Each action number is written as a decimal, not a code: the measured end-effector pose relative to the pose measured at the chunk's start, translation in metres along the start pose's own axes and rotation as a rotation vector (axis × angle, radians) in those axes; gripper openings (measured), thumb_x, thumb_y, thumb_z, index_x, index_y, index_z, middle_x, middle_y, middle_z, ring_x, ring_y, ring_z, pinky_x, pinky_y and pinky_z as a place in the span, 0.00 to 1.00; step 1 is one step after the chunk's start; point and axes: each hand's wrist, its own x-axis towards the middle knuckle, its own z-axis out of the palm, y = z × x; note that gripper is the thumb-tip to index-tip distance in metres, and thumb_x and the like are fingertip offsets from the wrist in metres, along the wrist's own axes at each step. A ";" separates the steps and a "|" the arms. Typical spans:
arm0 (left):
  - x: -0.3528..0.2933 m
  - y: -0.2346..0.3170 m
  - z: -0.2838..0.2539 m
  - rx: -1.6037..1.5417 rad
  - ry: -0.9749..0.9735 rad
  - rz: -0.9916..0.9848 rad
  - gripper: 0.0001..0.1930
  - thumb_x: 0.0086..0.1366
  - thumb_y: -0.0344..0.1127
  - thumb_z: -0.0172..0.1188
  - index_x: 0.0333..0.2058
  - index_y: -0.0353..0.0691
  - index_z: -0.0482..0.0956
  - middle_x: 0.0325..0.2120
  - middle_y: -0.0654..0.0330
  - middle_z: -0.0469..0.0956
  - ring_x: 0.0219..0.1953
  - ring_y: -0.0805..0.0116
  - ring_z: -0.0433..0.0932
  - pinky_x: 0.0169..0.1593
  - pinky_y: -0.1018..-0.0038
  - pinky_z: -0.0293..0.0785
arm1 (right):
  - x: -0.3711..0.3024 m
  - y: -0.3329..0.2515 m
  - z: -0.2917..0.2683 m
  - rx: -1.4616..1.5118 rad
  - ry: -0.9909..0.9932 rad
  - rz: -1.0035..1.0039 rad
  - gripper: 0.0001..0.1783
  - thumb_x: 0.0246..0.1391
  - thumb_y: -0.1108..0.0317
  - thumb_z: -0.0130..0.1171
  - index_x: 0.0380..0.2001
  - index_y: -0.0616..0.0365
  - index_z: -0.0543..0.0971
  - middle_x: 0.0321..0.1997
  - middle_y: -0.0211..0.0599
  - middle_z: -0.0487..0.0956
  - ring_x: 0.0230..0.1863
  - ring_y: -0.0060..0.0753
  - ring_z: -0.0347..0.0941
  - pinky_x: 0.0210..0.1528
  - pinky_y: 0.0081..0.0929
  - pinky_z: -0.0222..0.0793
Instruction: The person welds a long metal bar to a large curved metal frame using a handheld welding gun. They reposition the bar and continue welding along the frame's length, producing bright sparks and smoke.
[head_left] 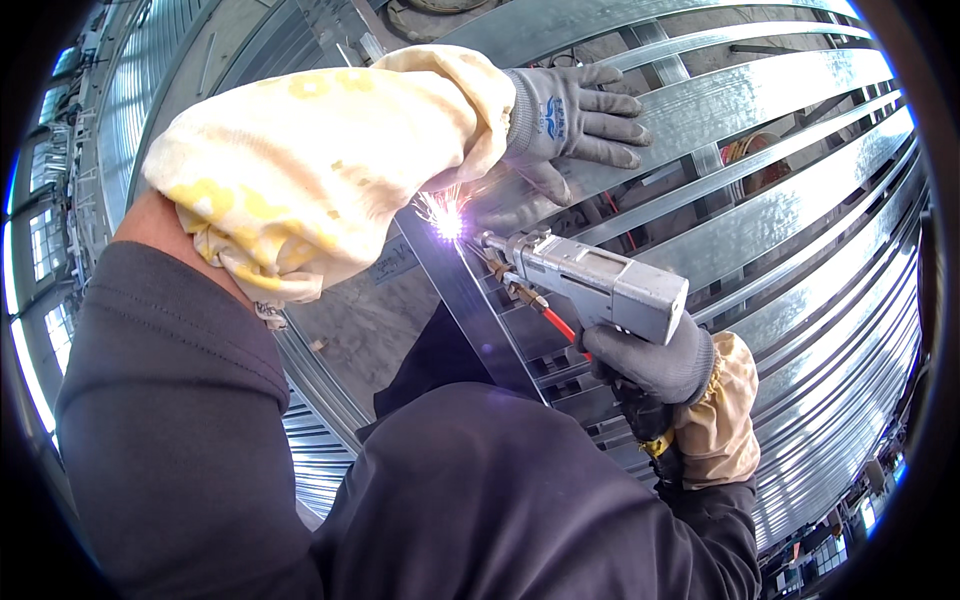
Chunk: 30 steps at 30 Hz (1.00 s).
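My right hand [655, 360], in a grey glove, is wrapped round the handle of a boxy silver welding gun [605, 285]. The gun's nozzle points up and left, and at its tip a bright violet-white flash with sparks [447, 222] burns on the edge of a flat metal bar [475, 315]. A red hose [560, 325] runs along the gun's underside. Beyond the flash my left hand [590, 118], also grey-gloved, rests flat on a wide galvanized metal beam [690, 105] with its fingers spread. A cream and yellow sleeve cover [330, 150] wraps my left forearm.
Long parallel metal slats [790, 215] fill the right side, with gaps between them. Through one gap shows a round container [755, 165] underneath. Concrete floor [350, 340] lies below the bar on the left. More stacked metal profiles [150, 110] stand at the far left.
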 end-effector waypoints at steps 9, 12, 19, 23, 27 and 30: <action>-0.002 -0.003 0.004 0.000 0.058 0.025 0.49 0.57 0.75 0.54 0.72 0.59 0.54 0.74 0.66 0.49 0.76 0.59 0.46 0.75 0.48 0.31 | -0.005 0.002 0.001 0.036 0.008 0.044 0.27 0.57 0.68 0.64 0.58 0.64 0.72 0.26 0.29 0.77 0.21 0.16 0.70 0.22 0.20 0.66; -0.001 -0.002 0.003 0.016 0.056 0.029 0.48 0.57 0.75 0.53 0.72 0.58 0.55 0.74 0.66 0.49 0.76 0.59 0.46 0.75 0.48 0.32 | -0.007 0.000 0.001 0.055 0.006 0.072 0.27 0.57 0.67 0.64 0.58 0.64 0.72 0.26 0.29 0.77 0.21 0.16 0.70 0.22 0.20 0.66; 0.000 -0.001 0.000 0.011 0.031 0.022 0.48 0.58 0.74 0.51 0.72 0.57 0.55 0.74 0.65 0.49 0.75 0.58 0.46 0.75 0.47 0.31 | -0.010 0.008 0.002 0.047 0.018 -0.028 0.28 0.56 0.68 0.64 0.59 0.65 0.71 0.28 0.30 0.78 0.21 0.16 0.70 0.22 0.20 0.66; -0.002 -0.002 0.003 0.004 0.036 0.024 0.48 0.59 0.75 0.49 0.72 0.56 0.55 0.74 0.63 0.49 0.76 0.57 0.44 0.75 0.46 0.28 | -0.010 -0.002 -0.002 0.011 -0.054 0.101 0.34 0.55 0.74 0.60 0.66 0.62 0.65 0.39 0.36 0.81 0.32 0.20 0.77 0.33 0.20 0.76; -0.001 -0.001 0.007 0.011 0.057 0.035 0.48 0.59 0.76 0.47 0.72 0.55 0.54 0.74 0.63 0.48 0.76 0.57 0.41 0.75 0.45 0.26 | -0.009 0.009 -0.001 -0.024 -0.056 -0.124 0.35 0.54 0.75 0.60 0.66 0.62 0.65 0.38 0.35 0.81 0.31 0.20 0.77 0.32 0.19 0.75; -0.002 -0.002 0.006 0.011 0.039 0.032 0.48 0.59 0.76 0.47 0.72 0.55 0.54 0.74 0.63 0.48 0.76 0.57 0.41 0.75 0.45 0.25 | -0.011 0.006 0.001 0.025 -0.046 -0.064 0.35 0.54 0.74 0.61 0.66 0.62 0.65 0.38 0.35 0.81 0.30 0.20 0.77 0.31 0.19 0.75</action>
